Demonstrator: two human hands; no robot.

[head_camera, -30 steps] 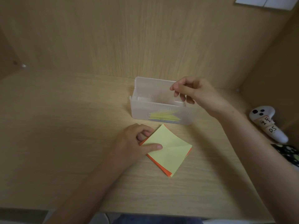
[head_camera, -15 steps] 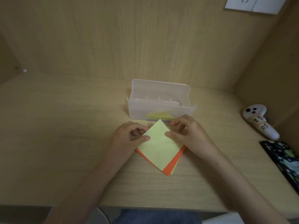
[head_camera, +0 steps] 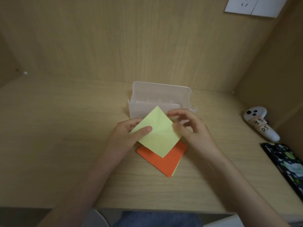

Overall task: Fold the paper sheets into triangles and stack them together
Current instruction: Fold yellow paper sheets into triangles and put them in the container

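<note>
A pale yellow square sheet [head_camera: 156,131] is lifted off the stack, turned like a diamond, with faint creases across it. My left hand [head_camera: 129,138] pinches its left corner, thumb on top. My right hand [head_camera: 188,128] holds its right corner with curled fingers. Beneath lies an orange sheet [head_camera: 162,158] on the wooden desk, with a sliver of another yellow sheet [head_camera: 175,171] under its right edge. Behind stands a clear plastic box [head_camera: 157,97] with its lid up; the lifted sheet hides what lies in it.
A white game controller [head_camera: 260,125] with handwritten labels lies at the right by the side wall. A dark patterned phone-like object [head_camera: 285,163] lies near the right edge. Wooden walls close in the desk at the back and right.
My right hand came down from the box to the paper stack. Both hands then lifted the top yellow sheet, baring the orange one below.
</note>
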